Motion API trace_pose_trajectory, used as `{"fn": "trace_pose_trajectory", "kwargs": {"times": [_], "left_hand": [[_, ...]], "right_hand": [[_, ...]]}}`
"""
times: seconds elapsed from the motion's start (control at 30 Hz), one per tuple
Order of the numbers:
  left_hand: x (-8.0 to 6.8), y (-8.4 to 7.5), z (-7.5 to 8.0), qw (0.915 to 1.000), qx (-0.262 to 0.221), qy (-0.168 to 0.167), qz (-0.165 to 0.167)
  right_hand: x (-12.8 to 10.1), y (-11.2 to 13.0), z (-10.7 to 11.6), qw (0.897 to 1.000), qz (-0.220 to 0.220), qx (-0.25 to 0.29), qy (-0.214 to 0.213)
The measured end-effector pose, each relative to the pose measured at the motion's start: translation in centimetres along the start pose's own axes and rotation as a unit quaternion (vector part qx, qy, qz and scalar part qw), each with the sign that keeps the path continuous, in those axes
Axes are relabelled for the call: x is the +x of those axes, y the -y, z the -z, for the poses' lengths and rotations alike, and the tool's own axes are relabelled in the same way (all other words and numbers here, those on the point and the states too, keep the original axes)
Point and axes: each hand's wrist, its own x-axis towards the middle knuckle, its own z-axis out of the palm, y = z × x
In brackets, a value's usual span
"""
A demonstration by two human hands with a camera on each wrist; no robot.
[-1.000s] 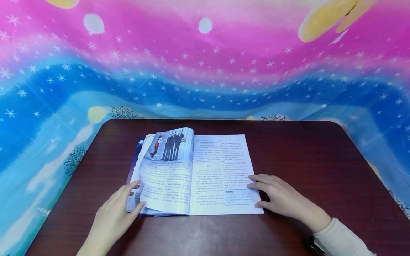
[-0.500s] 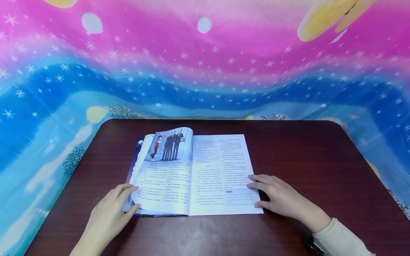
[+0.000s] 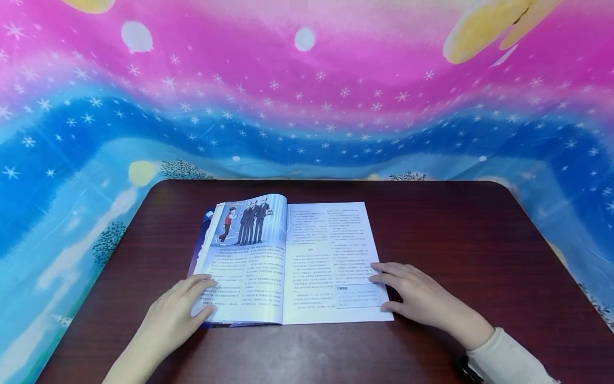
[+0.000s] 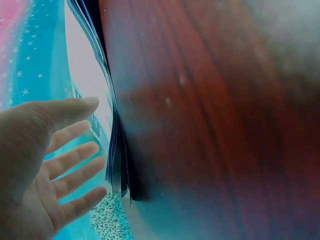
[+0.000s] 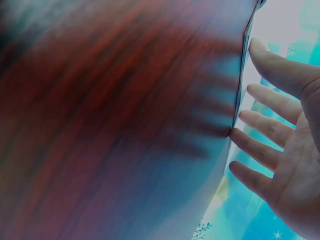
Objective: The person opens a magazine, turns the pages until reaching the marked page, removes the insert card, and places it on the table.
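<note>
Snowflake-patterned cloth [image 3: 326,112], pink above and blue below, hangs beyond the magazine [image 3: 331,261]; beneath the magazine extends a dark red-brown table [image 3: 470,229] with visible wood grain. The magazine lies on this table between the two hands, two facing pages upward. Its left page [image 3: 249,272] curves up near the spine and bears, at its top, an illustration [image 3: 249,221] of dark-suited figures and one in red; its right page [image 3: 312,282] lies flatter, printed in columns, with a ruled text block [image 3: 357,296] low at the outer side. Left hand [image 3: 170,312]: at the magazine's left edge, fingers extended and separated, thumb well apart from them, fingertips over the page margin; whether they press cannot be told. Right hand [image 3: 424,296]: at the magazine's right edge, fingers spread and nearly straight, tips touching the margin, gripping nothing. Pale sleeve [image 3: 510,357]: right of the magazine, nearer the wearer.
</note>
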Motion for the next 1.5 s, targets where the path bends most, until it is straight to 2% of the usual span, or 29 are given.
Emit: {"fn": "trace_pose_trajectory", "kwargs": {"times": [0.23,0.57,1.07,1.5], "left_hand": [[0.2,0.1,-0.2,0.9997,0.004,0.020,-0.016],[0.5,0.1,-0.1,0.9983,0.001,0.057,-0.001],[0.6,0.0,-0.2,0.9981,-0.003,0.062,0.004],[0.6,-0.6,-0.1,0.9975,0.002,0.069,0.013]], "right_hand": [[0.0,0.0,-0.1,1.000,0.007,-0.008,-0.006],[0.2,0.2,0.0,1.000,0.004,-0.015,-0.007],[0.9,0.2,0.0,0.999,0.017,-0.005,-0.039],[1.8,0.4,1.1,0.994,0.039,0.018,-0.103]]}}
